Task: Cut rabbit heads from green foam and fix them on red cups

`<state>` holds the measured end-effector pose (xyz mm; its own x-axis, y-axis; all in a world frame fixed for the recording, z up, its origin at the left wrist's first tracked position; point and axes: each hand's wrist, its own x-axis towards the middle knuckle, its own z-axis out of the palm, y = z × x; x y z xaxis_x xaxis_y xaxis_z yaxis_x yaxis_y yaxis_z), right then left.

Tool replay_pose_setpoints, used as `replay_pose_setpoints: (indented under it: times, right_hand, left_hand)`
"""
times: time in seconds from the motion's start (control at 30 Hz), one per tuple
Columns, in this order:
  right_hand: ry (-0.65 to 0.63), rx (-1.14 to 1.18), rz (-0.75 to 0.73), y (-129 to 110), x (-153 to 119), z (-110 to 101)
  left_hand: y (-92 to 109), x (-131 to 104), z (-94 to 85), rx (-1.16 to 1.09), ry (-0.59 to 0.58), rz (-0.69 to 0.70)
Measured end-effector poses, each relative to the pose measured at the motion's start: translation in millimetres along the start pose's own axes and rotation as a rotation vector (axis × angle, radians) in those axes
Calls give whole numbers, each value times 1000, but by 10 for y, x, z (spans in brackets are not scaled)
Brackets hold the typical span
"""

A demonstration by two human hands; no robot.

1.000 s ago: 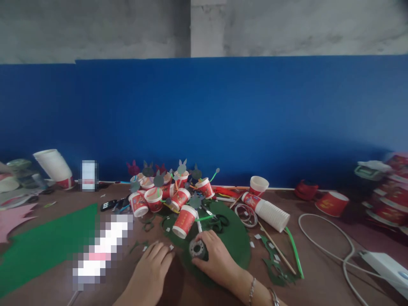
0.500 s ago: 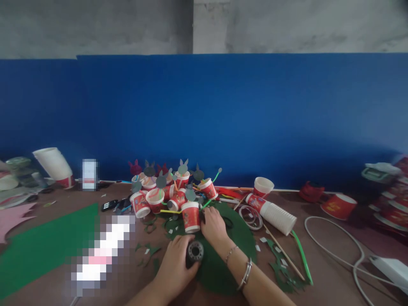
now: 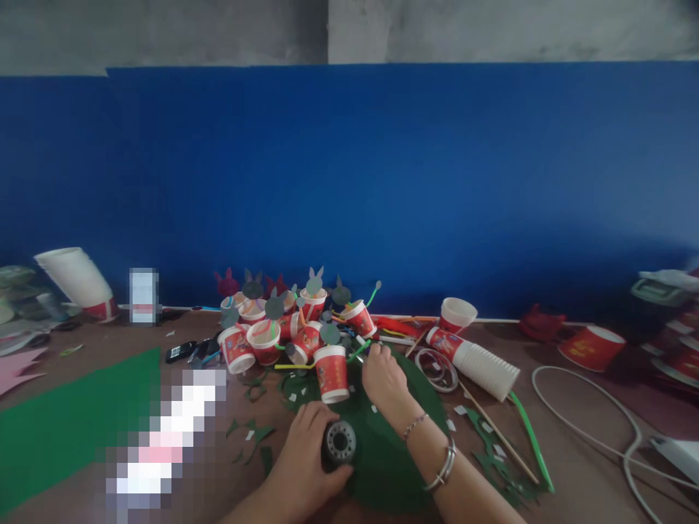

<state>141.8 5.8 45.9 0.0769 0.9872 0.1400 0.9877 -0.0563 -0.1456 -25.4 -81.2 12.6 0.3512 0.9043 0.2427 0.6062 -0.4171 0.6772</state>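
Since a second ago, the dark cylinder has passed from the right hand to the left hand, while the right has reached forward.
Left grip pinches its sides between thumb and fingers, at the left edge of the green disc; it looks stiff, perhaps weighty and smooth, best held around the side, clear of the holed top. Right grip is curled low over the disc beside a metal tip, probably scissors; whether it pinches them I cannot tell. Just beyond the cylinder, the nearest red cup looks light and easily dented, safer taken below its rim. More cups crowd the brown surface behind.
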Motion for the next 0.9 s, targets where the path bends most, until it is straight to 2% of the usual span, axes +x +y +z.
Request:
replay_pose_setpoints:
  times: [0.13, 0.37, 0.67, 0.9]
  right_hand:
    - [-71, 1, -41, -14, 10, 6]
    - [-93, 23, -136, -33, 22, 16]
    - [-128, 36, -82, 93, 60, -8]
    - [-134, 34, -47, 80, 49, -9]
  left_hand:
    - [31, 4, -29, -20, 3, 10]
    - [76, 19, -87, -38, -22, -7]
    - [81, 8, -79, -41, -33, -8]
    - [93, 20, -94, -34, -40, -8]
